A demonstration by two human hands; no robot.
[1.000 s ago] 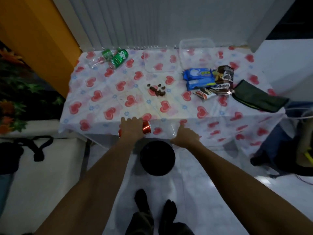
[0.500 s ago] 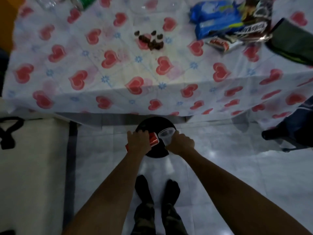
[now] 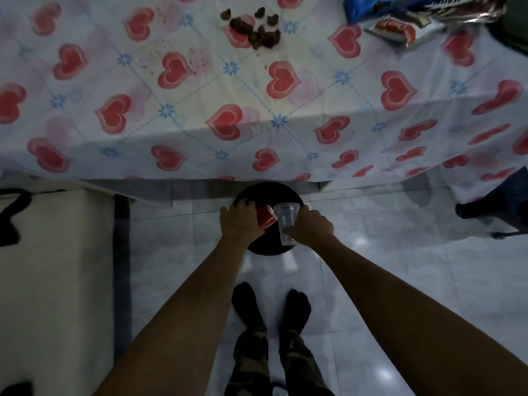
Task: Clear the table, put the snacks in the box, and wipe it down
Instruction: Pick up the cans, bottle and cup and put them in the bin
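Head view, looking down past the near edge of the surface (image 3: 200, 95) to the floor. At 9 o'clock lies a cream thing (image 3: 57, 267) with a black strap; what it is cannot be told. Just below centre, the left hand (image 3: 238, 224) has its grip clenched round a red can (image 3: 267, 219), which is tilted with one end toward 2 o'clock. Hand and can are over the mouth of a black bin (image 3: 265, 195), which stands on the floor at 6 o'clock from the surface's edge, partly under the overhanging cloth. At the can's 3 o'clock, touching it or just beside it, is a clear cup (image 3: 286, 221) with its mouth toward 12 o'clock. The right hand (image 3: 314, 227) grasps the cup round its side, and it too is over the bin. Neither item has been let go. On the surface, from 12 to 1 o'clock in the view, are a cluster of brown crumbs (image 3: 254, 30), a blue packet (image 3: 368, 8), a red-and-white wrapper (image 3: 395, 31) at the packet's 5 o'clock, and a dark packet (image 3: 468, 8) at the top edge. Progress, as judged, is early. The can and cup are off the surface and look ready to be binned. The snacks lie unpacked, the box is out of view, the crumbs are uncleared, and no wiping shows. Left to do: drop the two items, box the snacks, clear the crumbs, wipe.
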